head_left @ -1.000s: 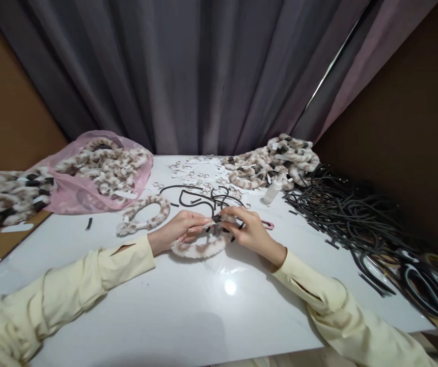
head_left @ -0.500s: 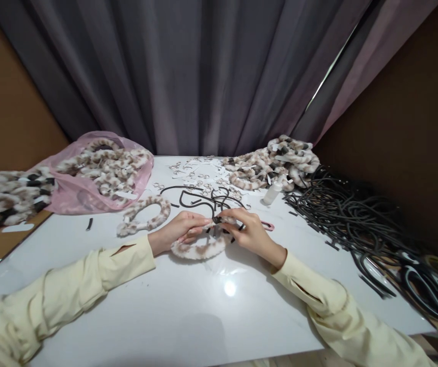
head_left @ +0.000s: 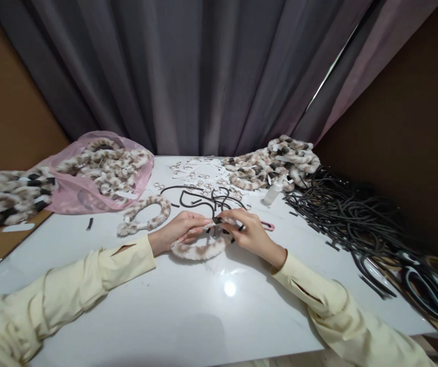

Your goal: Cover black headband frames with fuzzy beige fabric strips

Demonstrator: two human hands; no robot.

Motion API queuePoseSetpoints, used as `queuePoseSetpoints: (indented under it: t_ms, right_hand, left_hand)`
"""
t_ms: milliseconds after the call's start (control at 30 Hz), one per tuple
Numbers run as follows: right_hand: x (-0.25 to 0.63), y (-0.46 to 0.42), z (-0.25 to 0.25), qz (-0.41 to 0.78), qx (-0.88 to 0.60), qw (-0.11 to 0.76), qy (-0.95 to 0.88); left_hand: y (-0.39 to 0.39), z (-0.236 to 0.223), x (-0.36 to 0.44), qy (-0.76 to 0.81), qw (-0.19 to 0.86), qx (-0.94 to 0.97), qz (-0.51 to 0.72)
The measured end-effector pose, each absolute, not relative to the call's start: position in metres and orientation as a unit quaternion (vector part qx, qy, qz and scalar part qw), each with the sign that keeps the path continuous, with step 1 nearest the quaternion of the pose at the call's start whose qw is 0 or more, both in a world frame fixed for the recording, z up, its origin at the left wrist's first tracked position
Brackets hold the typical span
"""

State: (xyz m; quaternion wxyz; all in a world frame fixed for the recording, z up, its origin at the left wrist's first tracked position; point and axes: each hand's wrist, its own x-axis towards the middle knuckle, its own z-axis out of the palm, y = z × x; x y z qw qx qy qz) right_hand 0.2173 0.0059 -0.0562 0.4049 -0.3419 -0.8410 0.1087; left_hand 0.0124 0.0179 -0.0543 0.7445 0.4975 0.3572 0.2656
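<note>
Both hands meet over a furry white-and-brown loop (head_left: 199,251) near the middle of the table. My left hand (head_left: 183,227) is closed, its thumb and fingers pinching the loop's left end. My right hand (head_left: 247,232) pinches the other end, close to a small dark piece (head_left: 216,220) where the two ends come together. The fingers partly hide this join. Just behind the hands lie black cords (head_left: 196,201) in loose bends. A second furry loop (head_left: 158,214) rests to the left, and a pink snap clip (head_left: 268,226) shows beside my right hand.
A pink plastic bag (head_left: 81,196) of furry loops stands at the left. Metal rings and white tags (head_left: 199,171) lie at the back, beside a furry pile (head_left: 291,155). A small bottle (head_left: 272,193) stands before it. Black cords (head_left: 341,214) and scissors (head_left: 421,290) fill the right side.
</note>
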Motion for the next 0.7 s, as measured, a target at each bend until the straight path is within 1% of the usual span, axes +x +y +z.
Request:
queuePoseSetpoints:
  t_ms: [300, 533, 700]
  right_hand:
    - [0.2178, 0.0052, -0.0558, 0.104, -0.333, 0.4, -0.848]
    - [0.2193, 0.0061, -0.0544, 0.075, -0.295, 0.336, -0.891]
    - [0.2177, 0.0024, -0.0532, 0.069, -0.283, 0.356, -0.888]
  left_hand:
    - [0.0172, -0.0526, 0.0129, 0.363, 0.746, 0.492, 0.265]
    - [0.0155, -0.0516, 0.0138, 0.369, 0.726, 0.516, 0.265]
    - [0.0159, -0.0508, 0.0146, 0.364, 0.739, 0.494, 0.278]
